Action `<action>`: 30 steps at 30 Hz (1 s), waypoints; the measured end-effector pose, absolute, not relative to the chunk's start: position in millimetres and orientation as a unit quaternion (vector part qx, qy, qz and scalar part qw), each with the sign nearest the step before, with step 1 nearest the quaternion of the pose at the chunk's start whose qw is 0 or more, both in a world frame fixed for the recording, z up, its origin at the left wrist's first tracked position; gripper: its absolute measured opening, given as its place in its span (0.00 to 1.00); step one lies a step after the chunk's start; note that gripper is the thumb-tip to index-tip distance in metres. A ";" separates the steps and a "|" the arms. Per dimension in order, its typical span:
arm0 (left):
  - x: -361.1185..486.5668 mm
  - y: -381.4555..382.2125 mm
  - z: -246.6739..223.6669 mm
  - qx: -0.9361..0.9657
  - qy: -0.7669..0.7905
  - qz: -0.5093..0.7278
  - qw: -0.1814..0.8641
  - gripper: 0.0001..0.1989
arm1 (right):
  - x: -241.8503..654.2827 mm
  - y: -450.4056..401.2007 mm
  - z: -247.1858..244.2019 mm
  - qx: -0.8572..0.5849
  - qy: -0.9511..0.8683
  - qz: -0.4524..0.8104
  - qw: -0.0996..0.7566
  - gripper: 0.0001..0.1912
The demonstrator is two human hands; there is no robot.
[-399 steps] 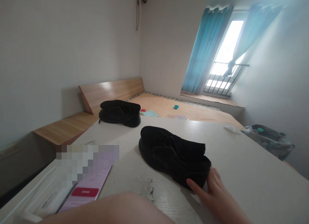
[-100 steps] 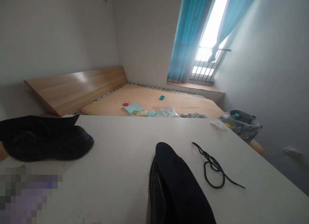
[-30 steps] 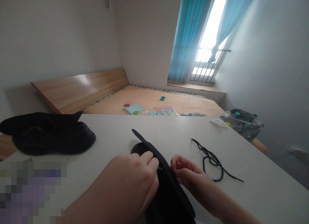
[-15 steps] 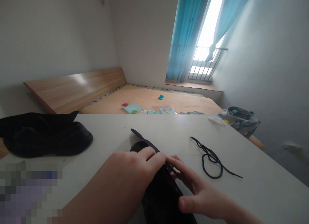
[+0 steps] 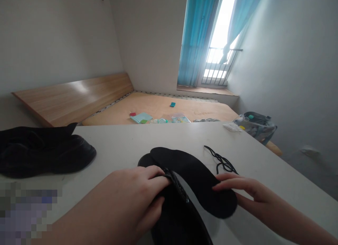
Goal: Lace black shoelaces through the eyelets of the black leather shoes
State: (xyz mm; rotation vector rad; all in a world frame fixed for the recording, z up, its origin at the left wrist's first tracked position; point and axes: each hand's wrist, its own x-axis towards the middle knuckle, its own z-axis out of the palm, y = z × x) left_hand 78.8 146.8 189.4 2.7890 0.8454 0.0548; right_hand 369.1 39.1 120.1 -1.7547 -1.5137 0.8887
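On the table (image 5: 116,146), the left hand (image 5: 139,188) grips a shoe (image 5: 179,220); the right hand (image 5: 250,194) pinches an insole (image 5: 190,172), likely bendy, best held by one end.

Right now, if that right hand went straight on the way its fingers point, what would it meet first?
Carrying the black insole along, the right hand would probably meet the black shoe first, near the left hand gripping it, though depth is unclear.

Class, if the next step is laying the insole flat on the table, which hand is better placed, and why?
Probably the right hand: it holds the insole by its near end, while the left hand grips the shoe.
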 end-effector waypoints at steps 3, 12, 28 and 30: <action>79.1 146.2 189.3 0.952 0.287 0.020 0.109 0.14 | 386.7 14.9 106.5 -0.687 -0.584 0.328 0.282 0.17; 82.6 146.2 192.7 0.955 0.281 0.019 0.093 0.13 | 350.2 29.6 118.1 -0.749 -0.620 0.143 0.187 0.26; 86.8 146.7 190.2 0.959 0.266 0.019 0.097 0.14 | 323.4 66.7 92.1 -0.745 -0.654 0.050 0.120 0.29; 86.0 146.6 189.3 0.960 0.262 0.028 0.096 0.15 | 321.3 65.8 91.9 -0.732 -0.668 0.058 0.123 0.26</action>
